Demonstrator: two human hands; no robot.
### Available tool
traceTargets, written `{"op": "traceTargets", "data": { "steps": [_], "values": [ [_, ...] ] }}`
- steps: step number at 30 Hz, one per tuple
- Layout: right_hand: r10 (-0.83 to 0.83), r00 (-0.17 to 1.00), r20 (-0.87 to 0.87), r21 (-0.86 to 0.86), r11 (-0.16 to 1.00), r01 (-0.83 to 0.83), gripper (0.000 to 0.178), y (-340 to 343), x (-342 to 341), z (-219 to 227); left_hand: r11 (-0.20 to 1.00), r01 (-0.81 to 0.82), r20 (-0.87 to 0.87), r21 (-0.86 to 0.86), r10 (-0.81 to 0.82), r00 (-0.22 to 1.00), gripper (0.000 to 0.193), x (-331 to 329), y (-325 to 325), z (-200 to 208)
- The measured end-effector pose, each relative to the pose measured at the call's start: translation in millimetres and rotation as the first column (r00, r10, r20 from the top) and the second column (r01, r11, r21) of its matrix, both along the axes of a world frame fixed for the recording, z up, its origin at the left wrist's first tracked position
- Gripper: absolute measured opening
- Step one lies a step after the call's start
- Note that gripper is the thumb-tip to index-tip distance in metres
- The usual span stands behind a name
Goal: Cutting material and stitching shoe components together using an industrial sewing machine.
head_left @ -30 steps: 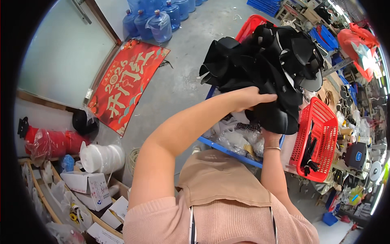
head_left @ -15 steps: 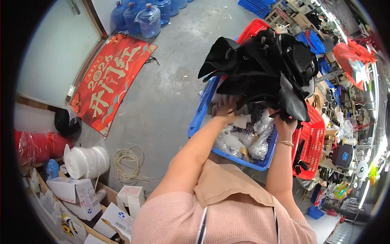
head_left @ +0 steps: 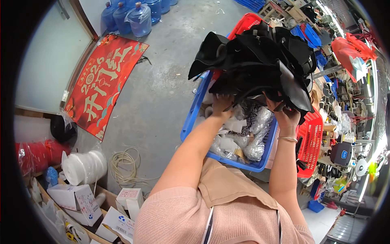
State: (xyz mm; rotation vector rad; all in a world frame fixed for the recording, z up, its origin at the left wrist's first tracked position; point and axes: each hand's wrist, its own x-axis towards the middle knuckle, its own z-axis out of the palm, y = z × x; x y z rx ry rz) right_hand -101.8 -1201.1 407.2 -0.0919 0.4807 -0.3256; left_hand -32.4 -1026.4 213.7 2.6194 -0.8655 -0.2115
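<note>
A big, loose bundle of black, leather-like sheet pieces (head_left: 252,61), curled at the edges, covers the far half of a blue plastic basket (head_left: 187,122). My left hand (head_left: 222,105) grips the bundle's near left underside, its fingertips partly hidden by the black material. On the near right, my right hand (head_left: 286,116) holds the bundle from below with bent fingers, a bangle on its wrist. Below the bundle, the basket holds clear plastic-wrapped packages (head_left: 256,148), white pieces and checked dark fabric (head_left: 255,118).
Red baskets stand beyond (head_left: 248,22) and to the right (head_left: 310,142) of the blue one. Cluttered shelving runs along the right. At left lie a red mat (head_left: 105,83), coiled hose (head_left: 125,164), white roll (head_left: 85,166) and open cartons (head_left: 75,199); blue water bottles (head_left: 138,18) stand behind.
The whole view has shifted slightly, with most things a little further left. The bundle's right side and my right hand have risen a little, and more of that hand's fingers show.
</note>
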Motion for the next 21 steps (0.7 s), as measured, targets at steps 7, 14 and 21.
{"op": "traceTargets", "data": {
  "steps": [7, 14, 21],
  "values": [
    [0.009, 0.999, -0.033, -0.04, 0.999, -0.01, 0.036, 4.3, 7.9, 9.6, 0.979, 0.189, -0.116, -0.081, -0.197, 0.973, 0.052, -34.7, -67.6, -39.8],
    [0.113, 0.993, 0.025, -0.314, 0.944, -0.099, 0.036, 11.5, 10.2, 8.1, 0.932, 0.271, 0.327, -0.24, -0.185, 0.927, 0.029, -31.5, -70.5, -4.6],
    [0.063, 0.997, 0.043, -0.372, 0.927, -0.042, 0.034, 6.5, 6.6, 0.2, 0.632, -0.339, -0.049, -0.697, 0.43, 0.902, 0.029, 17.4, -103.1, -50.4]
  ]
}}
